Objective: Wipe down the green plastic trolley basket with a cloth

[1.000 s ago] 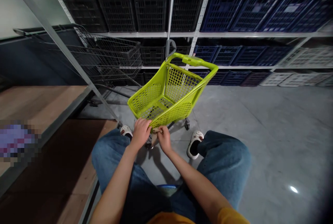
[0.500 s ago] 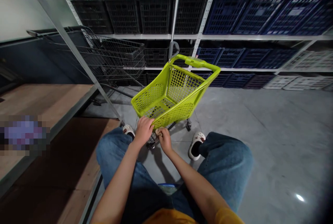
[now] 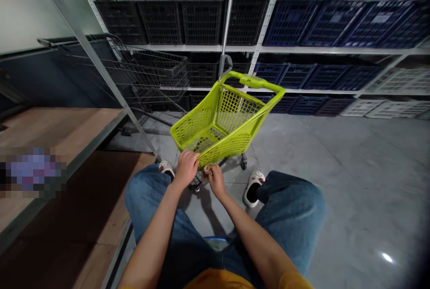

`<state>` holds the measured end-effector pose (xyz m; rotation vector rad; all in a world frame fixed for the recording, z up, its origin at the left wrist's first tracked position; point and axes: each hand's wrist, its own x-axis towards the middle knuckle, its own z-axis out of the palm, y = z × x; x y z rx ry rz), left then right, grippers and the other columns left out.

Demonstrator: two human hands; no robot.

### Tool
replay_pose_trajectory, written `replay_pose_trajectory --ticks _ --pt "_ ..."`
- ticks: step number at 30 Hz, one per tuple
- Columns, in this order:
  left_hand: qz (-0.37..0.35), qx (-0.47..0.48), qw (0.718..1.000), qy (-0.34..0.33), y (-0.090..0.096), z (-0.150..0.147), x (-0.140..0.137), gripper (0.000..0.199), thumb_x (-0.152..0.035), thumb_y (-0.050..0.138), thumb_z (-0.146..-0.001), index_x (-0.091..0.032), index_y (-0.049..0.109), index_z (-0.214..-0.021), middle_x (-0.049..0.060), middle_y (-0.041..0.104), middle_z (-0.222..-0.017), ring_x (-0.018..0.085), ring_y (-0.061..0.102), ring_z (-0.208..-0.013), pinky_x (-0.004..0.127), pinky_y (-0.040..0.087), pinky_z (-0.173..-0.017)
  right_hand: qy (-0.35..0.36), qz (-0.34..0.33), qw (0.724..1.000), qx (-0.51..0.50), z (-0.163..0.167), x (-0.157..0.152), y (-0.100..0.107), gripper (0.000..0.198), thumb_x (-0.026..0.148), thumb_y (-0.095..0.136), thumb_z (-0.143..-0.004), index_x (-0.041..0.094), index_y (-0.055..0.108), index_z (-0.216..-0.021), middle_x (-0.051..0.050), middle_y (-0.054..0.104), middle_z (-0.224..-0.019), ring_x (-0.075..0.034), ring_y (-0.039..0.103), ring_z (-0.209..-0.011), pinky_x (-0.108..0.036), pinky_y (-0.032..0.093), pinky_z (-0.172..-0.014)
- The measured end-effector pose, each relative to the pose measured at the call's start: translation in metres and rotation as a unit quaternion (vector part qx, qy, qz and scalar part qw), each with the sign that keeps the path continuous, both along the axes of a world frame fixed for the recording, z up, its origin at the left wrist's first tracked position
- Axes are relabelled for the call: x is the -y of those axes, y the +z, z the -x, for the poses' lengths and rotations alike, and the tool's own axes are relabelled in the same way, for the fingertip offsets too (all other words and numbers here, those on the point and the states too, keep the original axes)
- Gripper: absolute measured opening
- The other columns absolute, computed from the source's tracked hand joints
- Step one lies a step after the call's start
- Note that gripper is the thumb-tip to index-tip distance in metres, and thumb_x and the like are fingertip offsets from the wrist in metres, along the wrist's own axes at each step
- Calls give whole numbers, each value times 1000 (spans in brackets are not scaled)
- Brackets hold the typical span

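In front of my knees stands a lime-green plastic shopping cart (image 3: 231, 148) on small wheels, its basket holding nothing I can see. My left hand (image 3: 187, 167) is closed over the near corner of the basket's rim, fingers hooked over the edge. Just right of it, my right hand (image 3: 215, 178) pinches a small crumpled beige cloth (image 3: 208, 169) against the outer side of the basket, low down near that corner. The cloth is mostly covered by my fingers. A grey handle with a long metal pole (image 3: 229, 15) rises behind the cart.
A dark wire shopping cart (image 3: 151, 71) stands behind on the left. White shelving (image 3: 262, 24) with black crates (image 3: 201, 22) and blue crates (image 3: 292, 20) lines the back. At left is a wooden-topped shelf unit (image 3: 80, 121) with a metal post (image 3: 97, 69). Grey floor extends to the right.
My right hand has shifted slightly to the right and a little up along the basket side with the cloth. My left hand and the cart hold nearly the same place.
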<state>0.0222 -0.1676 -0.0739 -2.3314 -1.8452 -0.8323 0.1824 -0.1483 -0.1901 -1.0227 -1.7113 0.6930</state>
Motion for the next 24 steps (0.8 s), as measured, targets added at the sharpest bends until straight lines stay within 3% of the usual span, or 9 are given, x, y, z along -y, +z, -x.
replay_pose_trajectory --ticks 3,7,9,11,17,19,24 --pt "3 1 1000 -3 -1 0 0 26 -18 51 -86 -22 58 -110 8 66 -103 26 57 -104 51 36 -108 -17 15 1000 -13 -2 0 5 17 9 44 -77 21 55 -83 -5 58 -87 -21 52 -85 -34 43 -78" --pt "4 3 1000 -5 1 -1 0 26 -14 50 -85 -22 59 -108 7 66 -100 25 56 -102 49 37 -107 -67 -26 994 -81 6 -12 62 16 12 46 -81 22 54 -89 -4 57 -92 -20 52 -89 -33 43 -81" --pt "9 7 1000 -7 2 -2 0 26 -12 50 -83 -22 60 -106 7 66 -97 25 56 -101 47 38 -107 -80 -45 991 -93 9 -17 79 16 12 47 -82 23 54 -90 -5 56 -95 -20 52 -92 -34 43 -85" --pt "11 8 1000 -7 2 -2 0 27 -11 50 -83 -22 59 -106 7 65 -96 25 56 -101 48 38 -106 -70 -55 993 -75 9 -17 74 17 11 47 -81 23 54 -91 -5 57 -98 -20 52 -95 -35 43 -87" --pt "3 5 1000 -4 1 -1 0 26 -16 52 -85 -21 58 -110 8 66 -103 26 56 -105 49 35 -109 -11 -10 1000 11 -6 -1 12 20 7 44 -79 22 56 -84 -5 58 -89 -21 52 -89 -36 44 -82" --pt "4 5 1000 -6 1 -1 0 25 -16 52 -86 -22 59 -110 7 66 -102 26 56 -105 49 35 -109 -35 -8 999 -2 -9 1 11 20 9 45 -81 21 58 -89 -6 58 -91 -21 53 -90 -36 45 -82" --pt "-2 6 1000 -8 1 -4 1 23 -17 52 -87 -21 59 -108 8 66 -99 26 56 -102 48 37 -107 -66 -50 997 -10 -8 -2 35 31 12 46 -87 22 61 -112 -9 57 -107 -22 53 -103 -39 46 -92"
